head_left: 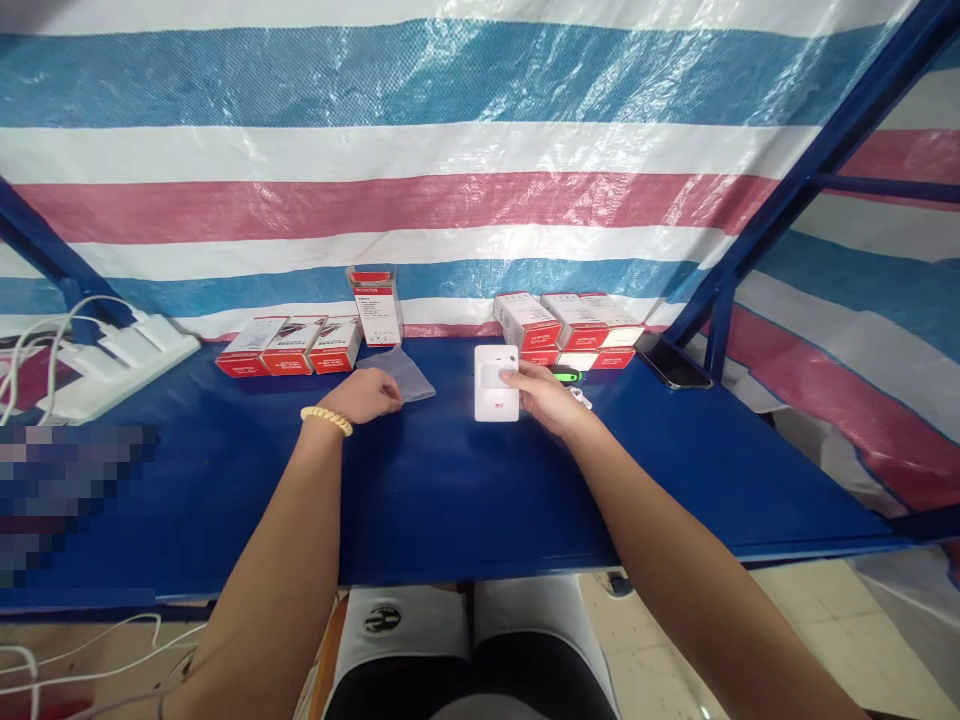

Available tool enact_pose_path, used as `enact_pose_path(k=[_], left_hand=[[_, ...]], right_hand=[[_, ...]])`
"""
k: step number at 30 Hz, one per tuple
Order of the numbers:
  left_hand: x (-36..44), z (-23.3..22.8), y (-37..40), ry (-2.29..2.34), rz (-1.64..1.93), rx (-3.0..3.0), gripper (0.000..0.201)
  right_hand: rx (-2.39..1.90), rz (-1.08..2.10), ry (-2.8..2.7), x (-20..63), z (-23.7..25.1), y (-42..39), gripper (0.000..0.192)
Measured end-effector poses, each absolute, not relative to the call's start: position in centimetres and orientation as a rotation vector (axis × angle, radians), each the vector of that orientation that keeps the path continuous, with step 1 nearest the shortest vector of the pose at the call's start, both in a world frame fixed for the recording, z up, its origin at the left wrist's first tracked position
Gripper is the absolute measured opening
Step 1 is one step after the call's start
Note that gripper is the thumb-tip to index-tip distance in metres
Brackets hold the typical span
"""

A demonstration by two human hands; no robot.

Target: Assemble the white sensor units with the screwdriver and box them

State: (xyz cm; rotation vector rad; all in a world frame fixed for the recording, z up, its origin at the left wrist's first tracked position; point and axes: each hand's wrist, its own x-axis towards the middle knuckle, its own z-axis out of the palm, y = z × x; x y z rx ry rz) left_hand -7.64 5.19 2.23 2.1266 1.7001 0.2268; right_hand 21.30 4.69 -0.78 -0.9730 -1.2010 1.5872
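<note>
Both hands grip: left (365,396) plastic bag (401,374), right (546,396) white device (496,383).

Right hand (544,395) on white device (496,383)

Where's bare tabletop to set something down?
Free: near blue table strip in front of both hands, and right end beyond the phone. Crowded: back edge with left boxes, right boxes; power strip far left.
</note>
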Motion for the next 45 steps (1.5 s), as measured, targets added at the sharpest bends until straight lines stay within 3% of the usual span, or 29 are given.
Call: enact_pose_path(k=[10,16,29,36,41,45], left_hand=[[-1.2,0.6,4.4,1.544,0.824,2.377,0.013],[0.0,-0.4,4.2,1.474,0.998,2.398,0.01],[0.3,-1.1,4.0,1.381,1.322,2.683,0.013],[1.2,-1.3,3.7,1.3,1.418,2.591,0.011],[1.3,-1.1,3.5,1.176,1.421,2.665,0.015],[1.3,-0.7,3.3,1.105,1.424,2.686,0.016]], right_hand=[[-1.095,1.726,-1.611,20.5,0.5,3.1,0.027],[-1.23,1.686,-1.62,20.7,0.6,3.5,0.018],[-1.281,1.62,-1.43,20.6,0.5,3.8,0.016],[-1.288,1.564,-1.617,20.5,0.6,3.6,0.023],[-1.322,1.394,-1.517,20.5,-0.4,4.0,0.058],[-1.126,1.318,-1.627,20.3,-0.9,4.1,0.05]])
